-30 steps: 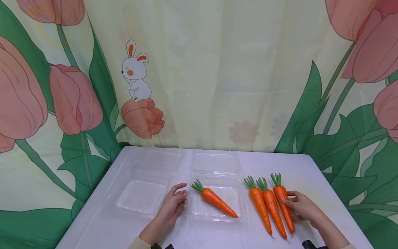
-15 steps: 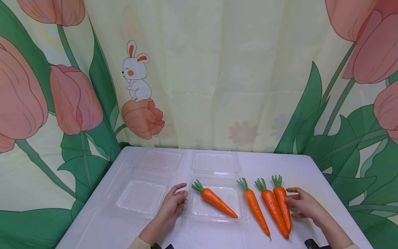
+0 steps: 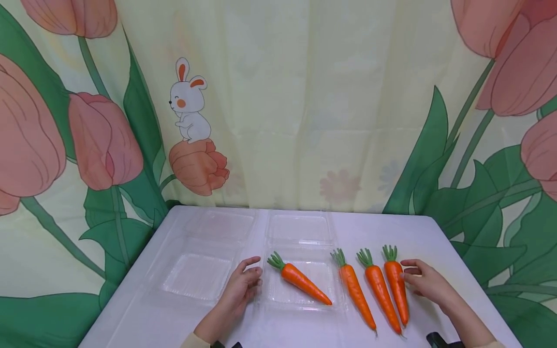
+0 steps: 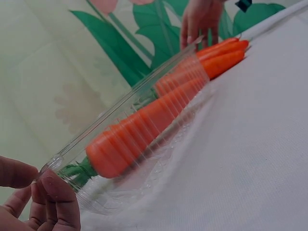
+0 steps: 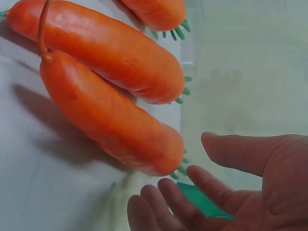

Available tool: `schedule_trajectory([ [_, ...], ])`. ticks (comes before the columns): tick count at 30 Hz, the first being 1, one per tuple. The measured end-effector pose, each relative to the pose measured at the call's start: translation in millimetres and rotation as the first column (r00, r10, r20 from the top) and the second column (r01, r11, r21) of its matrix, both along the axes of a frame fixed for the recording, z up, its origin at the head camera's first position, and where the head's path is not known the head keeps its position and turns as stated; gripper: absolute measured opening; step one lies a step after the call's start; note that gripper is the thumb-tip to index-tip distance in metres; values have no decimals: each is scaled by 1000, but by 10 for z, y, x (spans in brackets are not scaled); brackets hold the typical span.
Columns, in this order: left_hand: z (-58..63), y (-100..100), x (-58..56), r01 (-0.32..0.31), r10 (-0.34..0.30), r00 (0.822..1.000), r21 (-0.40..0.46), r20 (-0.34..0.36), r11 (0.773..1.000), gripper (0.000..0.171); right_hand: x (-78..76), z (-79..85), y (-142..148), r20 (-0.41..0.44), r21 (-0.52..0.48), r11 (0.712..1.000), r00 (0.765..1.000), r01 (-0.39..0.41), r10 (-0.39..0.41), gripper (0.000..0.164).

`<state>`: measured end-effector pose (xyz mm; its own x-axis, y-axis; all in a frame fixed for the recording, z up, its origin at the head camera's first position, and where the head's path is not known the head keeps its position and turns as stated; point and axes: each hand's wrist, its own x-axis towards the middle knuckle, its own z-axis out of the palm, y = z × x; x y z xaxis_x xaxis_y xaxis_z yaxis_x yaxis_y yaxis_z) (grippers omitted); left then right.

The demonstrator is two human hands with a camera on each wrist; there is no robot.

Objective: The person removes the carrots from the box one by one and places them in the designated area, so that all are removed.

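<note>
My left hand (image 3: 241, 286) pinches the left rim of a clear plastic container (image 3: 278, 300), with thumb and fingertip meeting at its corner in the left wrist view. One orange carrot (image 3: 304, 283) with a green top lies slantwise inside. To the right, outside, lie a carrot (image 3: 358, 296) next to the container, a middle carrot (image 3: 383, 297) and a rightmost carrot (image 3: 396, 292), tops pointing away. My right hand (image 3: 428, 285) is beside the rightmost carrot with its fingers loosely extended. In the right wrist view, a gap separates thumb and fingertips from that carrot (image 5: 115, 120).
A second clear container (image 3: 197, 275) lies with its lid back on the left of the white table (image 3: 143, 319). The held container's lid (image 3: 300, 228) lies flat behind it. A curtain (image 3: 278, 96) printed with tulips and a rabbit hangs beyond the table's far edge.
My right hand has let go of the rightmost carrot and drawn slightly right. The carrot nearest the container has shifted left, widening its gap from the middle one. My left hand stays put.
</note>
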<state>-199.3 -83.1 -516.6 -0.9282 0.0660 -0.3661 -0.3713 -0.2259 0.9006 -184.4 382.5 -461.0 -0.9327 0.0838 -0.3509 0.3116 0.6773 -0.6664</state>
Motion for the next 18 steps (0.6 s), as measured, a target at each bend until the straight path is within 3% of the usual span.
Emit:
schedule_trajectory([
  [8,55,8,-38,-7,6,1000,-34,-14,999,48,-30,124,-129,-92,94,995,995,-16,25,59],
  [18,-2,1,-19,-12,12,1000,3,2,1000,47,-26,220,-487,-133,81,997,991,-18,29,52],
])
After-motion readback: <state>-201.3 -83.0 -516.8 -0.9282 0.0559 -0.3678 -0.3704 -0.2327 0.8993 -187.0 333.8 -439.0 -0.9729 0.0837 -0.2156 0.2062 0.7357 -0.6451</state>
